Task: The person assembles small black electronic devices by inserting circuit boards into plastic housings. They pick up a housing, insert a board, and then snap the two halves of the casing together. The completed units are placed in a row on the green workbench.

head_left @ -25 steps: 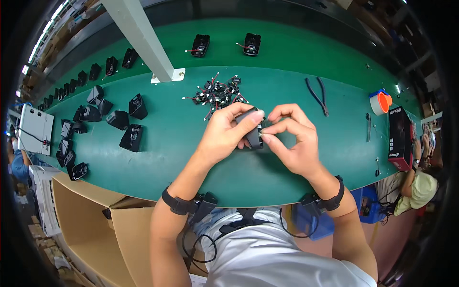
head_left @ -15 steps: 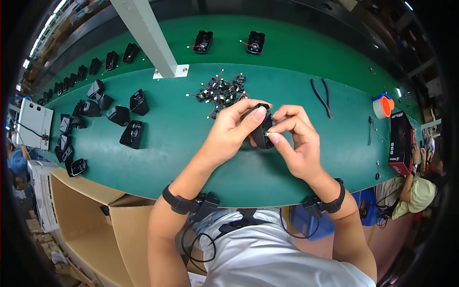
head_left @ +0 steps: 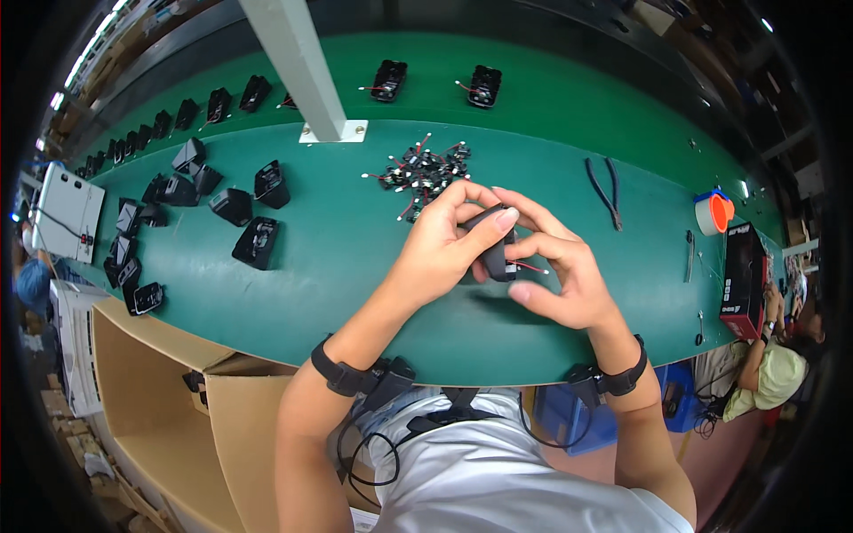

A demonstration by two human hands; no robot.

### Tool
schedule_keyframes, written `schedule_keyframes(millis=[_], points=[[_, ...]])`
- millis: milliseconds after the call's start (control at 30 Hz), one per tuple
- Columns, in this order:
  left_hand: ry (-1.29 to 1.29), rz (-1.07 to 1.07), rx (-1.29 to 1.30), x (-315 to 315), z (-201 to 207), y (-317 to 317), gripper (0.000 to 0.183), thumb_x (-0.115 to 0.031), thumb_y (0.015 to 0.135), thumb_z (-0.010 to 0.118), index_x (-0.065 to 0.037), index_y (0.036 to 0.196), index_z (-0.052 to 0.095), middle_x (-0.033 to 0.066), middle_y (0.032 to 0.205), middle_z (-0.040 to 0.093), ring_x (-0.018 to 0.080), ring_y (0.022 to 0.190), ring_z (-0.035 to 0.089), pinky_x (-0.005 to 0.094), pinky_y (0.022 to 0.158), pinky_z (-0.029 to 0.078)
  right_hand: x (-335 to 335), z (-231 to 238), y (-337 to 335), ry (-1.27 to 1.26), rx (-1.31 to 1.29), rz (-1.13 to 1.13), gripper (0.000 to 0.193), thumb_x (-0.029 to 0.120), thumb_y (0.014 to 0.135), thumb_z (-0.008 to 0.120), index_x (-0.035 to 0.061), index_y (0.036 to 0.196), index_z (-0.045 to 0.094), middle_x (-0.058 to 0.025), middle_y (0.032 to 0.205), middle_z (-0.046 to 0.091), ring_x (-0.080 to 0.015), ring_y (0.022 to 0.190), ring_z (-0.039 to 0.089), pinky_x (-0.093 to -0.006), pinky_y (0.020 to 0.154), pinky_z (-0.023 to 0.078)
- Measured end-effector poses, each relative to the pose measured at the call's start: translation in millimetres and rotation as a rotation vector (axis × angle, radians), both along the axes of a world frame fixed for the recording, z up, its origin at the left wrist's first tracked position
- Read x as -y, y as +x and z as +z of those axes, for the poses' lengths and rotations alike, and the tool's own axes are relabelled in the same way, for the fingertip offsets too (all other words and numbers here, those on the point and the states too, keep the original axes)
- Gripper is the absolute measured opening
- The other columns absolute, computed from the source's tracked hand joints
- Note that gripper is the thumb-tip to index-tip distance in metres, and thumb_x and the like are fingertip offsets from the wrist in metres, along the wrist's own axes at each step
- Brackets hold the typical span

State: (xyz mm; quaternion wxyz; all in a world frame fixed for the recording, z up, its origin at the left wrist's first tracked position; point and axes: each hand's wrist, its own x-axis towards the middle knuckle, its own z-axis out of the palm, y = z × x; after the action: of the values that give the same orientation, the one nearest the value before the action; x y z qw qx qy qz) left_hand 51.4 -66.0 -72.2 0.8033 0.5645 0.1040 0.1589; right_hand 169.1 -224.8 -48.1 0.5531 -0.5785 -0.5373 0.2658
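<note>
Desk (head_left: 355, 306): under our fingers.
Left hand (head_left: 437, 238): we grasp the case (head_left: 496, 259), thumb across it.
Right hand (head_left: 573, 277): fingers released, thumb spread, beside the case.
Case: between our hands' fingers.
Wire (head_left: 531, 267): red, near our right fingers.

The housing (head_left: 495, 259) gripped by the left hand (head_left: 442, 242) is black, and the wire (head_left: 530, 267) at its right side looks red with a pale tip, though it is tiny here. Beyond the grip, the parts pile (head_left: 422, 171) mixes black, red and white. Left of the grip, the loose housings (head_left: 257, 243) are black. Right of it are dark blue pliers (head_left: 615, 206), an orange, white and blue roll (head_left: 713, 214) and a black-and-red box (head_left: 740, 277). Beneath, the tabletop (head_left: 373, 306) is plain green.
</note>
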Motion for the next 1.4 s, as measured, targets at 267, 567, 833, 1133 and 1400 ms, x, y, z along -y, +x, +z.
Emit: schedule_keyframes(millis=[267,567,833,1133,1400], points=[[0.507,0.19,-0.119,-0.4,9.4,-8.5,0.032,-0.033,0.105,0.05,-0.002,0.115,0.051,0.0093,0.072,0.067,0.0153,0.054,0.065,0.0288,0.045,0.049,-1.3,-16.1,-6.1,-0.011,-0.331,-0.018,0.023,0.007,0.082,0.078,-0.0064,0.1,0.073,-0.0245,0.144,0.05,-0.0328,0.13,0.053,-0.0445,0.108,0.042],[0.884,0.678,-0.141,-39.3,41.9,-77.5,0.022,-0.017,0.096,0.063,-0.002,0.112,0.066,0.0115,0.085,0.074,0.0141,0.075,0.068,0.0288,0.068,0.052,-29.5,10.0,66.8,-0.075,0.347,-0.236,0.03,0.022,0.078,0.081,0.0015,0.1,0.077,-0.0197,0.137,0.059,-0.0303,0.117,0.06,-0.0388,0.1,0.047],[1.286,1.039,-0.46,-82.3,-4.2,-178.1,0.048,-0.02,0.085,0.071,-0.002,0.127,0.057,0.0189,0.133,0.053,0.0384,0.122,0.049,0.0467,0.106,0.037,-69.1,-25.2,215.9,-0.4,1.066,-0.452,0.031,0.022,0.073,0.082,0.0087,0.1,0.078,-0.0156,0.137,0.056,-0.0368,0.123,0.052,-0.0435,0.106,0.045],[1.251,0.851,-0.415,-83.8,-33.4,-175.1,0.031,-0.007,0.079,0.073,-0.002,0.103,0.055,0.0218,0.128,0.05,0.0421,0.113,0.052,0.0452,0.098,0.042,-58.2,-39.2,205.8,-0.279,1.073,-0.515,0.049,0.027,0.073,0.078,0.0072,0.117,0.069,-0.0194,0.146,0.046,-0.0405,0.133,0.044,-0.0485,0.11,0.041],[1.227,0.711,-0.361,-61.5,-31.7,-166.5,0.021,-0.006,0.083,0.067,-0.001,0.098,0.053,0.0204,0.121,0.051,0.038,0.108,0.053,0.043,0.095,0.043,66.9,-45.1,294.7,-0.781,0.803,-0.97,0.065,0.044,0.084,0.069,0.0075,0.137,0.056,-0.0195,0.151,0.04,-0.0414,0.133,0.044,-0.0493,0.109,0.042]])
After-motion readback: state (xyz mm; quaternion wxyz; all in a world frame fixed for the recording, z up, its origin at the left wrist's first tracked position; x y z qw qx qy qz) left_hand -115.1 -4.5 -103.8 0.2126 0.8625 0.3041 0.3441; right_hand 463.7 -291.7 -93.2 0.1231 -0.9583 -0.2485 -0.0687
